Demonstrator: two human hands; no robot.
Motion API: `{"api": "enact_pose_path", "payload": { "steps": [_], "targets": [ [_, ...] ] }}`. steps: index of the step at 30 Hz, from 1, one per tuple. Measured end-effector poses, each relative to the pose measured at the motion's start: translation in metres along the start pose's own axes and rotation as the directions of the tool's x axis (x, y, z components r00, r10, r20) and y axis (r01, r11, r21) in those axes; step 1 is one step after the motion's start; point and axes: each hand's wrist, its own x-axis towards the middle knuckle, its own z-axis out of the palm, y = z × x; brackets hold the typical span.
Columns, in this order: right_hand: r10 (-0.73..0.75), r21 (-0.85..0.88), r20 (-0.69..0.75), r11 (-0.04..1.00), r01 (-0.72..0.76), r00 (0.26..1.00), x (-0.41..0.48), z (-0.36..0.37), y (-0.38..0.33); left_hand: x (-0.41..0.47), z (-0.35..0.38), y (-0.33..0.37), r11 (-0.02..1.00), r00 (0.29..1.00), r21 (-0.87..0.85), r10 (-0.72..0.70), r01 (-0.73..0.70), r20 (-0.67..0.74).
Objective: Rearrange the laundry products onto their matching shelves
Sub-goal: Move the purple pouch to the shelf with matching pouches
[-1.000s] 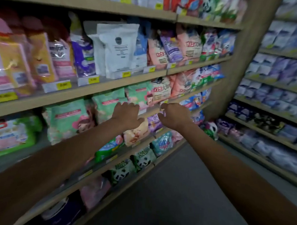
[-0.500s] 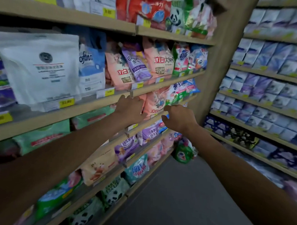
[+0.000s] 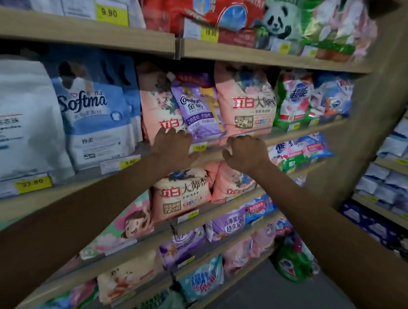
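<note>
Purple Comfort pouch (image 3: 199,107): middle shelf (image 3: 292,135), wedged between two pink bags. My left hand (image 3: 173,148) at its seven o'clock, fingertips touching its lower edge, nothing held. My right hand (image 3: 245,153) at five o'clock, loosely curled, empty, at the shelf lip.

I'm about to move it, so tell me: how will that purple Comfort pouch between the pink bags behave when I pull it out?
The purple Comfort pouch looks like a soft refill bag, so it will probably flex and sag. Its glossy film may be slippery. Wedged between two pink bags, it could drag them along.
</note>
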Motion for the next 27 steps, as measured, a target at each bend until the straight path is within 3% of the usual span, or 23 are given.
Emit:
{"api": "enact_pose_path", "payload": {
  "steps": [5, 12, 15, 18, 20, 22, 27],
  "targets": [
    [-0.045, 0.065, -0.113, 0.996, 0.053, 0.993, 0.077, 0.019, 0.033, 0.053, 0.004, -0.005, 0.987, 0.990, 0.072, -0.143, 0.144, -0.018],
    [-0.113, 0.285, -0.012, 0.952, 0.112, 0.994, 0.136, 0.042, 0.046, 0.097, 0.012, -0.003, 0.926, 0.925, 0.148, -0.364, 0.347, 0.109],
    [-0.117, 0.595, 0.094, 0.803, 0.038, 0.989, 0.154, 0.057, 0.046, 0.112, 0.020, -0.003, 0.884, 0.876, -0.132, -0.405, 0.448, 0.263],
    [-0.157, 0.873, 0.196, 0.477, -0.099, 0.968, 0.171, 0.070, 0.046, 0.126, 0.033, -0.010, 0.677, 0.877, -0.558, -0.352, 0.480, 0.328],
    [-0.173, 0.902, 0.213, 0.412, -0.126, 0.962, 0.181, 0.076, 0.048, 0.134, 0.042, -0.013, 0.506, 0.887, -0.737, -0.358, 0.448, 0.293],
    [-0.185, 0.914, 0.186, 0.394, -0.101, 0.965, 0.188, 0.083, 0.048, 0.140, 0.047, -0.011, 0.376, 0.881, -0.824, -0.381, 0.424, 0.280],
    [-0.169, 0.955, 0.079, 0.295, -0.026, 0.982, 0.188, 0.091, 0.041, 0.147, 0.054, -0.006, 0.244, 0.812, -0.843, -0.486, 0.480, 0.323]
  ]
}}
